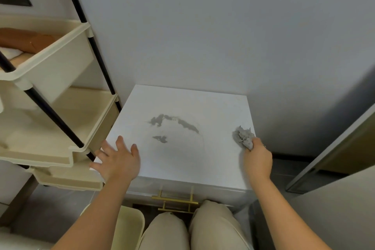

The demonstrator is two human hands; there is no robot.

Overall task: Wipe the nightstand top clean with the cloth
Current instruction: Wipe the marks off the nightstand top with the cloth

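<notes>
Rack: a tiered storage rack (50,79) with cream plastic bins on black poles fills the left side.
Top bin: holds a brown item (24,39), possibly leather; its shape is cut off by the frame edge.
Middle bin: a cream tray (60,119) whose visible inside shows nothing in it.
Wall: a plain pale grey wall (203,26) at the back.
Handles: two brass bar handles (174,202) on the drawer fronts, one above the other.
Container: a cream tub rim (129,227) low in the frame, beside beige-trousered knees (194,227).
Right edge: a grey-framed panel (332,148) leaning across the corner.
</notes>
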